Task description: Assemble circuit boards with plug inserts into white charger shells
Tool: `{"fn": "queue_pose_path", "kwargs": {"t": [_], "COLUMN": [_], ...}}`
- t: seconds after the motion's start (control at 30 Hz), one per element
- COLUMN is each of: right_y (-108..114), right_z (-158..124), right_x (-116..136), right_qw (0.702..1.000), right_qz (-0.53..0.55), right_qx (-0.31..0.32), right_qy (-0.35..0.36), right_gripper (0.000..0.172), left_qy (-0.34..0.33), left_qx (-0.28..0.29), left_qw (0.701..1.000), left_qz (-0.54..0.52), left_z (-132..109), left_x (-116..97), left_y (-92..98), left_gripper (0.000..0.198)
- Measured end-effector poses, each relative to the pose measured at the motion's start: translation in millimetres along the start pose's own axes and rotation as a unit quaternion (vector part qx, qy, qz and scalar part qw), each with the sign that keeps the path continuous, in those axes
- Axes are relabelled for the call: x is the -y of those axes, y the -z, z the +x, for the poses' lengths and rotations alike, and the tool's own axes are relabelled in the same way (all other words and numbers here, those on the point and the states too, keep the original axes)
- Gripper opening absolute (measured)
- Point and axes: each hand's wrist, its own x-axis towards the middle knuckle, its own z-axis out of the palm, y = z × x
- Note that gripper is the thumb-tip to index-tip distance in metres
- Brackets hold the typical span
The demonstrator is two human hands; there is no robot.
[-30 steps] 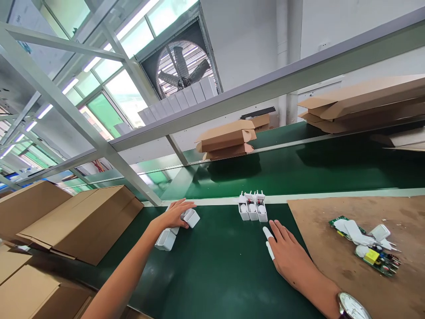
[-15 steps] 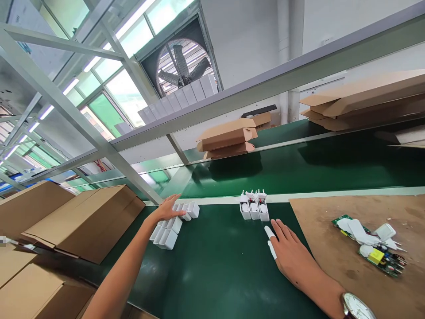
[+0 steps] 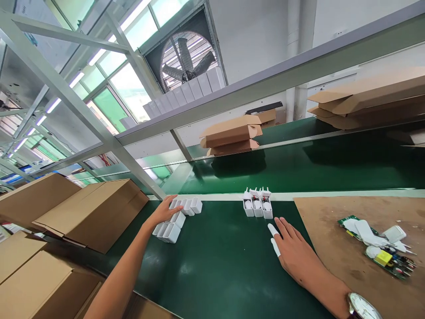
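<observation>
My left hand [image 3: 164,209] reaches out over the green belt [image 3: 219,261], fingers stretched flat on a cluster of several white plastic shells [image 3: 177,218]. One row of shells lies by my fingertips, another row just below my palm. My right hand [image 3: 294,250] lies flat and open on the belt, white cots on two fingers, a watch on the wrist. It holds nothing. Just beyond its fingertips stand three white plug units [image 3: 258,205] in a row against the belt's pale edge strip.
A brown cardboard sheet [image 3: 335,248] on the right carries circuit boards and white parts [image 3: 378,246]. Folded cartons [image 3: 89,212] lie at the left, more cartons [image 3: 230,135] on the far belt. A metal frame [image 3: 99,133] crosses overhead.
My left hand has let go of the white shell it gripped, opened flat and pushed the shells away into two rows. My right hand stays put.
</observation>
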Motion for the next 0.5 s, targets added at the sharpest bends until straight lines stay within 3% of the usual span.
{"fn": "queue_pose_path", "kwargs": {"t": [0.17, 0.33, 0.5], "right_y": [-7.2, -13.5, -13.5], "right_z": [-3.7, -7.7, -9.2], "right_x": [-3.0, -5.7, -9.1], "right_qw": [1.000, 1.000, 0.999], "right_qz": [0.008, 0.026, 0.037], "right_qx": [0.000, 0.001, 0.007], "right_qy": [0.011, 0.015, 0.020], "right_gripper": [0.032, 0.032, 0.035], "left_qy": [0.088, 0.113, 0.131], "left_qx": [-0.051, -0.043, -0.019], "left_qw": [0.994, 0.988, 0.986], "left_qz": [-0.038, -0.092, -0.106], "left_z": [-22.8, -50.2, -70.6], "left_x": [10.1, 12.2, 13.9], "left_y": [12.1, 7.4, 4.9], "left_gripper": [0.081, 0.071, 0.083]}}
